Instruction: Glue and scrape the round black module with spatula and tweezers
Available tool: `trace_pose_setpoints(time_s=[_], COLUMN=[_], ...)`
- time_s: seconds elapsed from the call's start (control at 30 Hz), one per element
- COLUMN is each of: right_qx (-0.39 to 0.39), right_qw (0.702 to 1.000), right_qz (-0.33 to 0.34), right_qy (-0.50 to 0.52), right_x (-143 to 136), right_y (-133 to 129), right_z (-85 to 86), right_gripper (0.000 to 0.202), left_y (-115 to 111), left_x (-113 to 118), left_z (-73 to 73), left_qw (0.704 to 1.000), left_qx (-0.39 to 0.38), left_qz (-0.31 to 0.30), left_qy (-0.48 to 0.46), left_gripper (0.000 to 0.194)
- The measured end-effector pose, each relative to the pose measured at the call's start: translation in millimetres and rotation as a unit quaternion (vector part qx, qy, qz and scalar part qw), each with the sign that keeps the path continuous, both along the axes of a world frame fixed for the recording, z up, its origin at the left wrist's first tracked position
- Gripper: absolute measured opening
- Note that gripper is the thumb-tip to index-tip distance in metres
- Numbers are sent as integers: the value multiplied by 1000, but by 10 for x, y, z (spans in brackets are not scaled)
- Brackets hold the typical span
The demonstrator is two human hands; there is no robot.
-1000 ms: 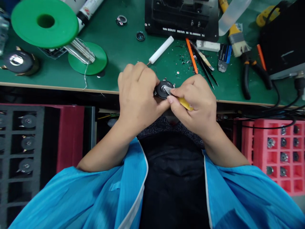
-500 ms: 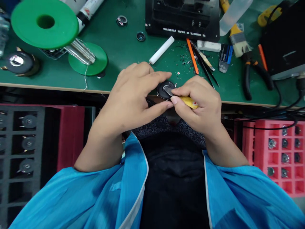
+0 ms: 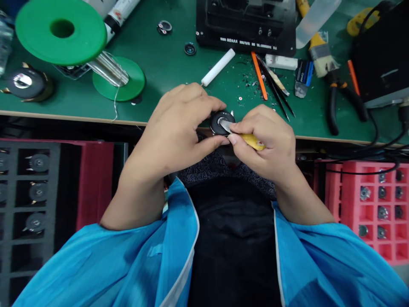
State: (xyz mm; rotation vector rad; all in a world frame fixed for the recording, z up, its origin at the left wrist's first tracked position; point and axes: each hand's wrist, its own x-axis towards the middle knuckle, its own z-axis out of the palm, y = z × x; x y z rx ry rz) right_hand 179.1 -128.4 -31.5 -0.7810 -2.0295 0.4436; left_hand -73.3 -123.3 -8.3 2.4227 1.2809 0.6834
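A small round black part (image 3: 218, 121) with metal tabs on its rim is held at the table's front edge between the thumb and fingers of my left hand (image 3: 179, 128). My right hand (image 3: 268, 138) grips a knife with a yellow handle (image 3: 252, 140). The flat metal blade rests on the centre of the round part's face. Both thumb tips are close together just below the part. The fingers of my right hand cover much of the handle.
Behind my hands on the green table (image 3: 166, 68) lie a white stick (image 3: 218, 67), tweezers (image 3: 279, 94), an orange stick (image 3: 259, 76), pliers (image 3: 332, 102) and a black fixture (image 3: 246, 25). A green spool (image 3: 35, 32) stands left. Below are grey (image 3: 30, 209) and pink (image 3: 354, 204) foam trays.
The blade has shifted slightly left over the round part's face, and the part has turned or tilted a little. Both hands keep their hold.
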Motion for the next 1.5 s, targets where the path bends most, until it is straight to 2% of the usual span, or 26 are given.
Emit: trace_pose_setpoints(time_s=[0.17,0.47,0.6,0.77,0.97,1.13,1.27,1.37,1.5], right_qx=[31,102,88,57,2,-16,-15,-6,18], right_qw=[999,993,994,997,997,985,975,971,968], right_qz=[-13,-29,-36,-27,-35,-50,-25,-11,-3], right_qy=[-25,-56,-46,-41,-66,-162,-221,-239,-249], right_x=[-33,-48,-65,-36,11,49,103,142,167], right_y=[-34,-84,-93,-86,-85,-41,61,132,176], right_z=[-33,-137,-122,-58,61,123,144,143,117], right_gripper=[10,6,7,8,12,19,19,19,25], left_y=[5,33,31,46,8,-28,-24,2,36], left_x=[17,18,12,9,110,161,118,64,25], left_z=[9,-14,-49,-151,-51,-17,-20,-11,-5], left_qw=[1000,999,999,998,999,997,999,1000,1000], left_qx=[1,9,8,63,6,-10,-3,10,-3], left_qz=[8,-7,-2,-6,44,72,42,14,7], left_qy=[19,38,36,2,1,16,12,-2,12], left_gripper=[29,25,24,26,20,20,23,28,27])
